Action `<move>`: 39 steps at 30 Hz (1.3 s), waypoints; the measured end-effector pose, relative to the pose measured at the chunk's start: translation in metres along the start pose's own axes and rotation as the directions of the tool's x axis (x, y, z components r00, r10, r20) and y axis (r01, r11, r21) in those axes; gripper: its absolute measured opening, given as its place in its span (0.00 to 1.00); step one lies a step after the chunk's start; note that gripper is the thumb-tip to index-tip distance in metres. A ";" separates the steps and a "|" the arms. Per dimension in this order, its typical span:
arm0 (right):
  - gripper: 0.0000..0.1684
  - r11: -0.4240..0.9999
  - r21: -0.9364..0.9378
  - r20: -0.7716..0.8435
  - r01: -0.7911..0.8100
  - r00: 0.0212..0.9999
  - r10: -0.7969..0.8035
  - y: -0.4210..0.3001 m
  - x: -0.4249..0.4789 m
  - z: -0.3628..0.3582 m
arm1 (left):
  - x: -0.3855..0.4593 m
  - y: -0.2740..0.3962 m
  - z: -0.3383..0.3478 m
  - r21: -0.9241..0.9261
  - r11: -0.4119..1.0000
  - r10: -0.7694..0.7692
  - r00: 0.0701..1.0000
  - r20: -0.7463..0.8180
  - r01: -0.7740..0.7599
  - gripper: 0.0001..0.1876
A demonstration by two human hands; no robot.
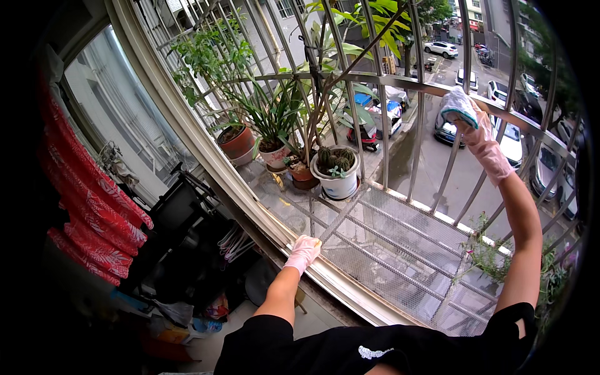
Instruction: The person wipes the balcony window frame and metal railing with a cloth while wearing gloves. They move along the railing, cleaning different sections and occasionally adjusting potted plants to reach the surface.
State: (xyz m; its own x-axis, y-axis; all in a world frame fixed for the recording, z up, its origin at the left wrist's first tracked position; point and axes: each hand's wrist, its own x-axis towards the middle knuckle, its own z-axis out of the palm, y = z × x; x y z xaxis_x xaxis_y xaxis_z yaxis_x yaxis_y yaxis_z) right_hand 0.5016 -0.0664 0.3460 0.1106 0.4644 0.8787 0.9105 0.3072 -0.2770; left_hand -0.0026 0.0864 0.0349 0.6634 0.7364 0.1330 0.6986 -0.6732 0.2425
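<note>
My right hand [478, 133], in a thin translucent glove, holds a folded white cloth [457, 108] with a teal edge. It presses the cloth to the horizontal metal rail [417, 86] of the window cage, where upright bars cross it. My left hand [303, 253], gloved the same way, is closed over the pale window frame sill [344, 288] near its middle. A small yellowish bit shows at its fingers; I cannot tell what it is. Beyond the sill lies the cage floor, a metal mesh [389, 253] over bars.
A white pot of cacti [336, 176], a small terracotta pot [302, 174] and other potted plants stand on the mesh at left. Trailing plants [492, 262] grow at right. Indoors hang a red patterned cloth [93, 201] and clothes hangers [233, 241]. Parked cars [508, 140] line the street below.
</note>
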 end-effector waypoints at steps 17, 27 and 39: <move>0.19 0.911 0.376 0.105 -0.168 0.985 0.138 0.096 -0.066 -0.089 | -0.004 -0.002 0.012 0.320 0.947 -0.021 0.995 0.093 -0.009 0.16; 0.15 0.915 -0.397 0.048 0.070 0.997 -0.055 0.037 -0.056 -0.088 | -0.005 0.040 0.001 0.241 0.965 0.098 0.994 0.042 -0.105 0.19; 0.07 0.947 -0.152 0.030 -0.283 0.956 0.291 0.047 -0.099 -0.052 | 0.041 0.156 -0.041 -0.010 0.940 0.335 0.930 -0.154 -0.340 0.22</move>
State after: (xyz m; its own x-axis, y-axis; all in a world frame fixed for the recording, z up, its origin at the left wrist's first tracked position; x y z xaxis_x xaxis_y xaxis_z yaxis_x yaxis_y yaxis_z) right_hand 0.5544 -0.1408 0.2658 0.3585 0.5584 0.7481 0.8914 0.0332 -0.4520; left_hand 0.1226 0.0138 0.1181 0.8091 0.4696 0.3532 0.4283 -0.8828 0.1927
